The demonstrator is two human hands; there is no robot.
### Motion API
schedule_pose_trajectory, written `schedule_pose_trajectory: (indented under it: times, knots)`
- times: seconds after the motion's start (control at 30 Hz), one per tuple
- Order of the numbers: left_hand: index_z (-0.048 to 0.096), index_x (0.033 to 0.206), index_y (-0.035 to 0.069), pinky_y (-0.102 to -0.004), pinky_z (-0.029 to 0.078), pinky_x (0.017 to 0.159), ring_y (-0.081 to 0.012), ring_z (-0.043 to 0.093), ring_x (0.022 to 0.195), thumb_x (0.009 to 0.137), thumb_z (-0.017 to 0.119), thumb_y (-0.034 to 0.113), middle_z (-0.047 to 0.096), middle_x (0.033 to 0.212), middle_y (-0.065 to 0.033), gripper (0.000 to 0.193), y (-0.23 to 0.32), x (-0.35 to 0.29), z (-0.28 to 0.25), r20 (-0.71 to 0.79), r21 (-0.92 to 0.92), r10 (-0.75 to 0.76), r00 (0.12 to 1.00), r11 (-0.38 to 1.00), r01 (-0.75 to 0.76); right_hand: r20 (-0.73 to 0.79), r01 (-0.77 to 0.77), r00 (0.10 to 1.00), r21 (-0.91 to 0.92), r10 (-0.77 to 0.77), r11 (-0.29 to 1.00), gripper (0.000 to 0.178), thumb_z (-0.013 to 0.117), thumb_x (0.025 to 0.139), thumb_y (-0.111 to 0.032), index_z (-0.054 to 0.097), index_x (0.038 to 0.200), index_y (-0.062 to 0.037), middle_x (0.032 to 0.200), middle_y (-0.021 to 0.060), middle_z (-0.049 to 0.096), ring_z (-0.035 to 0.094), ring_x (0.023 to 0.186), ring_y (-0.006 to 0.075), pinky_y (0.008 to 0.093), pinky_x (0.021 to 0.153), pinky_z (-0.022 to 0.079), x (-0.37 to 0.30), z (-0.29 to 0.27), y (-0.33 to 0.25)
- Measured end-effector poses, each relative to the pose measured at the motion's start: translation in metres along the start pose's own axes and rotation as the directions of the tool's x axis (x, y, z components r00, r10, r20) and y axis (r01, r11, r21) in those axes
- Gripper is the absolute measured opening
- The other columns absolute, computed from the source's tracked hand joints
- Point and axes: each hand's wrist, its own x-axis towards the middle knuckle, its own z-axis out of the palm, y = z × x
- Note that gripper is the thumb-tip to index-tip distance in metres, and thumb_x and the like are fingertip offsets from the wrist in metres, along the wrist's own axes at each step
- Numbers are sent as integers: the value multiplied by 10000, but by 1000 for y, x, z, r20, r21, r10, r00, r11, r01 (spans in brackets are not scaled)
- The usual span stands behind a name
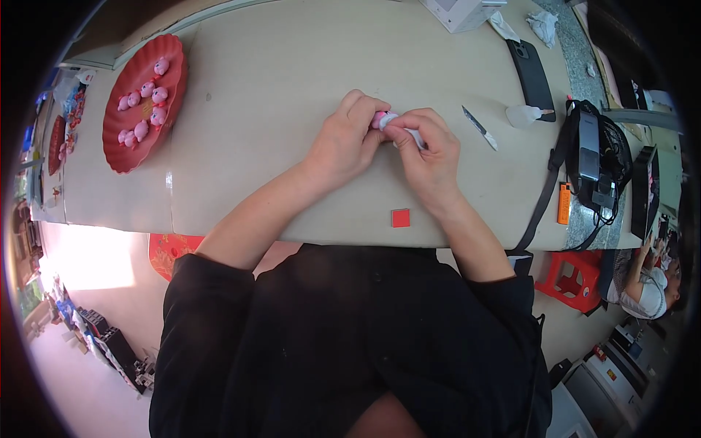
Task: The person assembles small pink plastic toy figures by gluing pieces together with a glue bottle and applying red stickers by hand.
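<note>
Over the middle of the table, my left hand [342,142] pinches a small pink figurine [377,119] between thumb and fingers. My right hand [432,155] is closed on a white piece, perhaps tissue or cloth [418,137], pressed against the figurine's right side. Fingers cover most of both things. Below the hands, near the table's front edge, lies a small red square block [400,218]. To the right is a thin craft knife [480,128]. Beyond it a small translucent squeeze bottle [521,115] lies on its side.
At far left, a red scalloped plate [115,159] holds several pink figurines [159,95]. On the right are a black phone [533,82], a black strapped bag [610,142] and an orange item [564,203]. A white box [460,13] stands at the back; a person [648,290] is at far right.
</note>
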Motion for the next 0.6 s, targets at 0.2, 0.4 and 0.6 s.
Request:
schedule_pose_trajectory:
  times: [0.2,0.4,0.6]
  knots:
    - [482,920,21,-332,475,569,-273,550,692,713,597,-6,473,839,-127,238,1,1,0,-7,-20,-17,1000,1000,17,-1,82,997,-74,-82,994,66,591,741,17,592,795,-22,760,69,550,546,646,166,253,542,437,9,4,0]
    - [476,920,12,-347,474,575,-295,546,699,702,592,-9,478,857,-134,248,-1,-1,4,15,36,17,1000,999,-18,-12,122,992,-74,-123,990,73,585,744,19,590,802,-24,786,72,547,545,634,176,261,534,444,0,-2,3]
    - [481,919,24,-352,475,582,-299,547,697,699,592,-9,478,868,-131,248,-1,-3,3,20,12,32,999,999,-32,72,191,981,-163,-181,968,76,582,742,22,588,799,-28,765,71,551,551,630,182,262,535,450,-3,-1,0]
